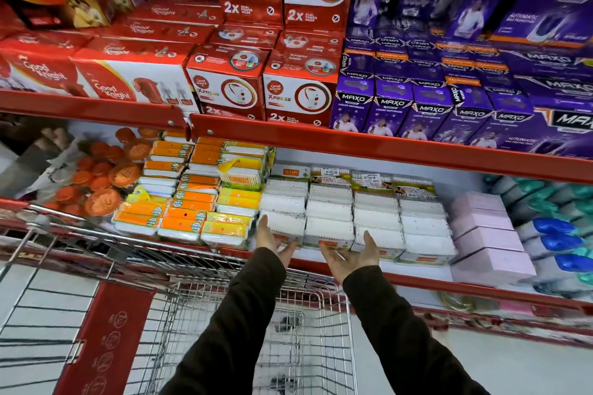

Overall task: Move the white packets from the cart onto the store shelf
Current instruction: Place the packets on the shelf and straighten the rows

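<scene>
White packets point(353, 218): stacked in four neat columns on the lower shelf, side by side, reaching to its front edge.
Left hand point(272, 239): open, fingers straight, its edge against the left side of the front packet in the leftmost column; it grips nothing.
Right hand point(351, 255): open, palm turned up, fingers spread just under the front of the middle columns; it holds nothing.
Sleeves point(244, 314): dark, both arms stretched forward over the cart.
Cart point(256, 330): wire basket below the hands, red flap at its left; no packets can be made out in the part that shows.
Shelf point(401, 151): red metal rails; orange packs to the left of the packets, pale pink boxes point(487, 234) to the right.
Upper shelf: red boxes on the left, purple boxes on the right.
</scene>
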